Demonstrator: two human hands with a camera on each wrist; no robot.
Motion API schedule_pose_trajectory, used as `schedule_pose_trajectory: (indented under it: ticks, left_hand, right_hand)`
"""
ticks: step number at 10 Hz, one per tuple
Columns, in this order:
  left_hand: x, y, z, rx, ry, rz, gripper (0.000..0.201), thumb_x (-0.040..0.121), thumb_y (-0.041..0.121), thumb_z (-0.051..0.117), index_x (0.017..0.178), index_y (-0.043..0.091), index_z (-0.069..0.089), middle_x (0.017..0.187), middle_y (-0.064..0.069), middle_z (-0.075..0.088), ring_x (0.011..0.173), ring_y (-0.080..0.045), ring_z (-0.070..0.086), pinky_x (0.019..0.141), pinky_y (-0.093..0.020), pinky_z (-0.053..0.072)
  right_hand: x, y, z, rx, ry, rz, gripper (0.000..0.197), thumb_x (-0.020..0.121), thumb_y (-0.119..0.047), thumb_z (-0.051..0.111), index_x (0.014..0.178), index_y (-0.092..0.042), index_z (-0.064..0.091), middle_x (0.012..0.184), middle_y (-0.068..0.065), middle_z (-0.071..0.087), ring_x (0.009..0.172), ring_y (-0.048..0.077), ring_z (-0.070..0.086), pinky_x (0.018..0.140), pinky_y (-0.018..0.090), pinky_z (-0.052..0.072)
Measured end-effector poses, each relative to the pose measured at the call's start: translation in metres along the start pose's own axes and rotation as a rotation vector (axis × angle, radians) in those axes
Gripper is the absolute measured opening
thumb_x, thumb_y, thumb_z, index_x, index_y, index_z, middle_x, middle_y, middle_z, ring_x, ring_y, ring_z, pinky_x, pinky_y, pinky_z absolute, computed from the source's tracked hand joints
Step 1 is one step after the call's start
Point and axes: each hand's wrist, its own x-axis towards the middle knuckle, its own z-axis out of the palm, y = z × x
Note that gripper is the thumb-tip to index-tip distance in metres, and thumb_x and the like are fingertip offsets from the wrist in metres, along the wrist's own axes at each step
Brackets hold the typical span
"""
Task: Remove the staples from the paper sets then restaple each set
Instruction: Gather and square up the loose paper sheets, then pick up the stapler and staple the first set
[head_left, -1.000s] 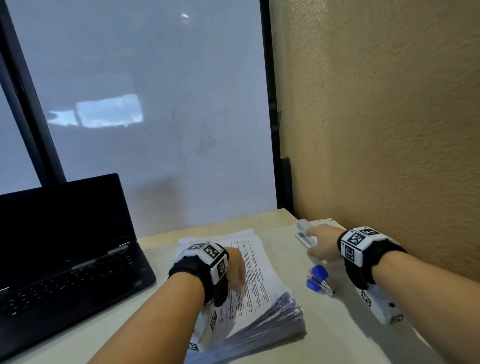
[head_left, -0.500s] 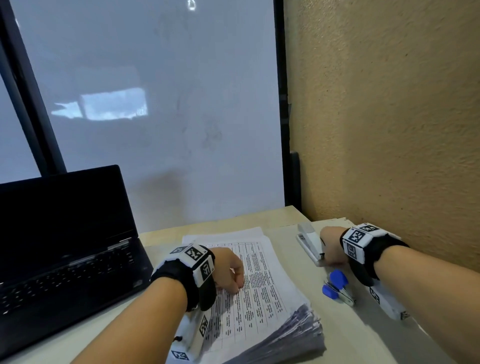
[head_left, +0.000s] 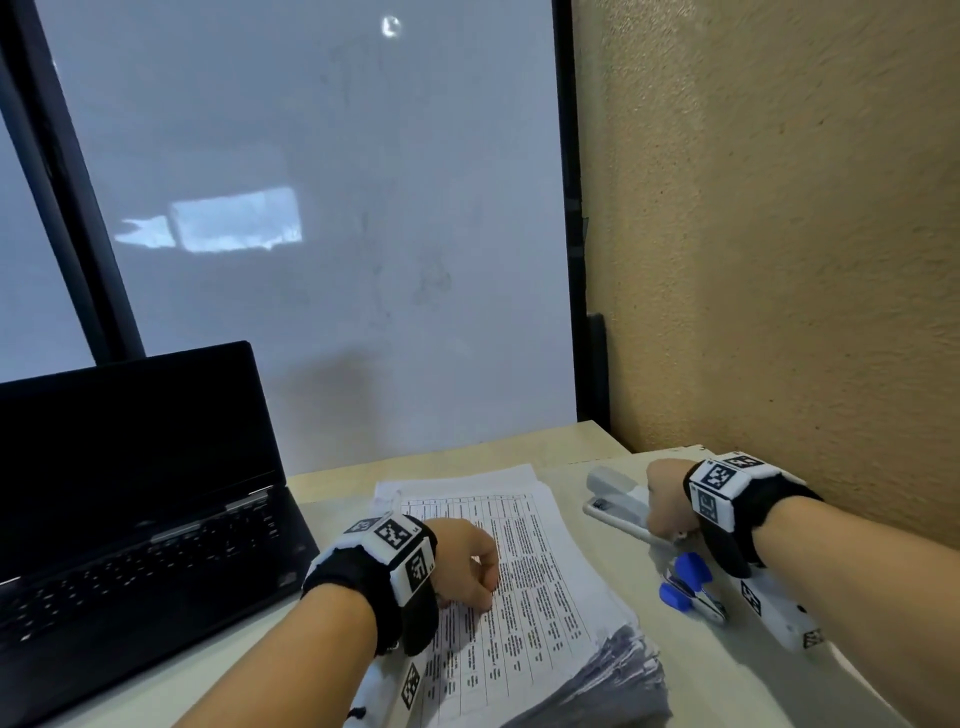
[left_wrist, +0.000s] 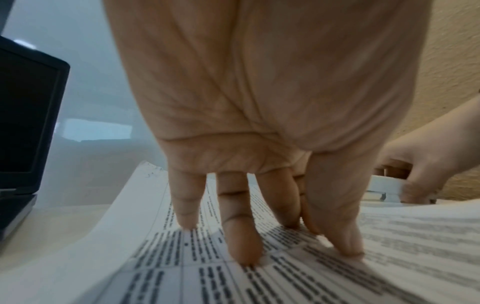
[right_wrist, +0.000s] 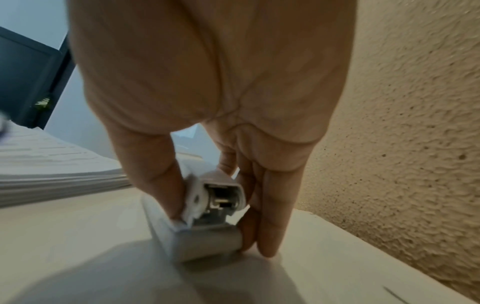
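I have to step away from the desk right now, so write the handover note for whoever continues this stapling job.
Left hand: fingertips pressing on the top sheet of the paper stack, holding nothing.
Right hand: thumb and fingers grip the rear end of the white stapler, which rests on the desk by the wall.
Blue staple remover: lies untouched between the stack and the right wrist.
Done: cannot tell; no staple or loose set shows.
Left: bring the stapler to the stack, staple this set, repeat for the others.

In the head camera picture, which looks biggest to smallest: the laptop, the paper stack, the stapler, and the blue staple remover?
1. Laptop
2. Paper stack
3. Stapler, partly hidden by the right hand
4. Blue staple remover

The last two look close in size; I'm unsure of their order.
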Motion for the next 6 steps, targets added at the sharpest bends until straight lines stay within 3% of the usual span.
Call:
schedule_pose_trajectory:
  ticks: [1, 2, 3, 4, 5, 6]
  left_hand:
    - [-0.012, 0.004, 0.004, 0.08, -0.033, -0.012, 0.025, 0.091, 0.033, 0.062, 0.113, 0.023, 0.055, 0.115, 0.004, 0.061, 0.087, -0.012, 0.058, 0.078, -0.025, 0.045]
    - [-0.029, 0.009, 0.007, 0.133, -0.054, -0.033, 0.038, 0.091, 0.041, 0.059, 0.126, 0.026, 0.05, 0.132, 0.002, 0.054, 0.107, -0.018, 0.054, 0.086, -0.029, 0.041]
    - [-0.041, 0.016, 0.0, 0.118, -0.024, -0.006, 0.04, 0.09, 0.049, 0.059, 0.119, 0.022, 0.06, 0.125, 0.003, 0.06, 0.11, -0.017, 0.056, 0.093, -0.031, 0.044]
    - [-0.053, 0.025, -0.007, -0.011, 0.057, 0.057, 0.045, 0.08, 0.061, 0.065, 0.104, 0.023, 0.064, 0.107, 0.008, 0.066, 0.099, -0.012, 0.06, 0.094, -0.035, 0.049]
    - [-0.067, 0.043, -0.002, -0.066, 0.05, 0.122, 0.05, 0.072, 0.06, 0.073, 0.105, 0.023, 0.065, 0.112, 0.008, 0.067, 0.104, -0.013, 0.061, 0.095, -0.036, 0.049]
    - [-0.072, 0.058, 0.012, 0.006, 0.063, 0.16, 0.041, 0.076, 0.049, 0.075, 0.103, 0.019, 0.067, 0.11, 0.003, 0.068, 0.102, -0.016, 0.063, 0.091, -0.034, 0.051]
  right_hand:
    - [-0.007, 0.006, 0.0, 0.002, 0.002, 0.012, 0.027, 0.078, -0.026, 0.071, 0.091, -0.018, 0.048, 0.092, 0.003, 0.051, 0.082, 0.021, 0.048, 0.072, 0.026, 0.039]
    - [-0.017, 0.008, -0.001, -0.048, -0.076, 0.041, 0.018, 0.072, -0.032, 0.063, 0.074, -0.018, 0.054, 0.075, 0.0, 0.057, 0.072, 0.021, 0.056, 0.064, 0.026, 0.042]
    - [-0.029, 0.004, 0.0, 0.039, -0.01, 0.03, 0.025, 0.071, -0.042, 0.055, 0.077, -0.018, 0.06, 0.079, 0.0, 0.064, 0.077, 0.019, 0.063, 0.066, 0.026, 0.045]
    - [-0.044, -0.005, -0.005, 0.121, 0.05, 0.025, 0.035, 0.086, -0.034, 0.058, 0.113, -0.012, 0.062, 0.11, 0.007, 0.065, 0.097, 0.023, 0.062, 0.077, 0.028, 0.044]
    - [-0.058, -0.013, -0.011, 0.27, 0.153, -0.028, 0.04, 0.089, -0.02, 0.061, 0.126, -0.006, 0.052, 0.123, 0.014, 0.059, 0.113, 0.029, 0.058, 0.086, 0.031, 0.046]
    - [-0.073, -0.022, -0.017, 0.385, 0.17, -0.037, 0.047, 0.089, -0.025, 0.062, 0.13, -0.005, 0.047, 0.125, 0.015, 0.057, 0.109, 0.029, 0.058, 0.09, 0.034, 0.046]
